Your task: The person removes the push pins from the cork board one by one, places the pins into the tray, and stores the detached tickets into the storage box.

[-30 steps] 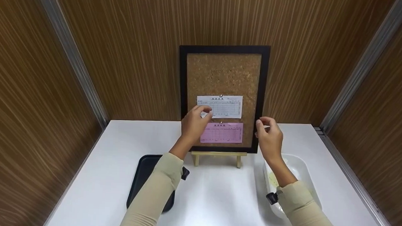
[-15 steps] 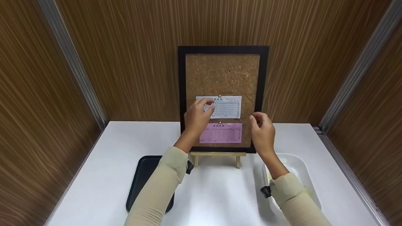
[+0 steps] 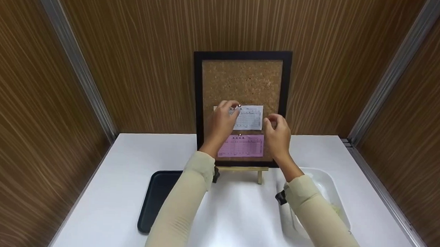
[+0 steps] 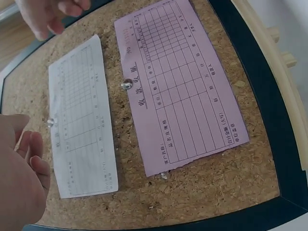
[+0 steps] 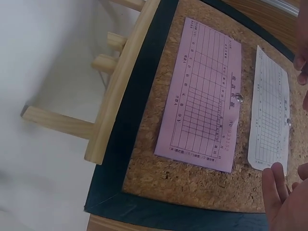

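A cork board (image 3: 240,80) in a black frame stands upright, with a white printed slip (image 3: 251,118) pinned above a pink printed slip (image 3: 243,147). Each slip has a small shiny push pin at its top edge. My left hand (image 3: 221,125) is in front of the white slip's left part, its loosely bent fingers close to the white slip's pin (image 4: 51,122) but apart from it in the left wrist view. Near the white slip's right edge is my right hand (image 3: 278,139), fingers loosely bent. Nothing shows between its fingertips; whether they touch the paper, I cannot tell.
A small wooden easel (image 3: 259,174) supports the board on the white table (image 3: 238,213). To the left lies a dark tray (image 3: 157,195); at right, a white tray (image 3: 330,184) is partly hidden by my right forearm. Wood-grain walls (image 3: 152,61) enclose the table.
My left hand has moved up and right toward the white slip's pin. My right hand has moved left and up, from beside the frame to the white slip's right edge.
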{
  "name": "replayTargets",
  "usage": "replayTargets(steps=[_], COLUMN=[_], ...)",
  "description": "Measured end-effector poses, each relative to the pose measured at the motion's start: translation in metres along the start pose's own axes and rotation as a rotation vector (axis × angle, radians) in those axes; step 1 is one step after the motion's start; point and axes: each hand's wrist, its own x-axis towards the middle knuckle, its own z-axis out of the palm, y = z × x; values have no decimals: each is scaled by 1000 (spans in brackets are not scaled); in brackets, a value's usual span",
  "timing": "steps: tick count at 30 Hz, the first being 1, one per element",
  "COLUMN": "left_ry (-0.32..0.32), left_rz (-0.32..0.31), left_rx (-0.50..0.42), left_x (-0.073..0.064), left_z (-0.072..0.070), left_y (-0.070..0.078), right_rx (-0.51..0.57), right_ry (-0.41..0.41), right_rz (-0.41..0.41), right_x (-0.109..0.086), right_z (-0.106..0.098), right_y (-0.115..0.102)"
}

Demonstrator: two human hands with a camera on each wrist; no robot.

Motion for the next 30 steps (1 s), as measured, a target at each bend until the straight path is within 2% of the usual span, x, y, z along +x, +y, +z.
replayTargets(steps=[5,12,17,20,26,30], left_ry=[6,7,1,7,40,49], left_rz=[-17,-96,-114,-121,-94,-88], left_rx=[-40,-96,-53,10,116,138], left_x=[3,4,7,8,9,7], left_z=[7,14,16,17,20,21], left_y=[-4,-9,-9,-8,-6,-6], right_rx=[3,29,41,56,127,157], right_ry=[-3,-21,-14,-3,-11,-14], right_rz=[24,52,76,81,78,92], right_x=[6,10,14,17,18,16], right_z=[5,11,16,19,24,27], right_y=[-4,-7,-11,-13,-12,-10])
